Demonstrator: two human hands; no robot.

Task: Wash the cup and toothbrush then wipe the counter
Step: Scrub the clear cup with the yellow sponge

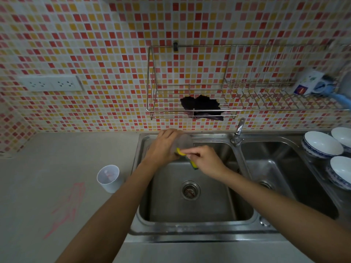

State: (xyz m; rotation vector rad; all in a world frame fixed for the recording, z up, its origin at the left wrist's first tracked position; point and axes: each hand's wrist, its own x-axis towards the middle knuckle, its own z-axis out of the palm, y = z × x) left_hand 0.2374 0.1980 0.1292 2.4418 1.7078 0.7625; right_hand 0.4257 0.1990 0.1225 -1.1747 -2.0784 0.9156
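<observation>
Over the back of the left sink basin (191,215), my left hand (163,147) grips a clear cup (185,141), tilted on its side. My right hand (206,160) pinches a yellow and green sponge (187,157) and holds it against the cup's mouth. A white cup (109,178) stands upright on the grey counter (57,168) left of the sink, with something pinkish inside, blurred. Pink marks (66,207) streak the counter in front of it.
A faucet (238,132) rises between the two basins. A dark cloth (201,106) lies in the wire wall rack (190,111). White bowls (321,144) sit at the right of the sink. A wall socket (50,83) is at the left.
</observation>
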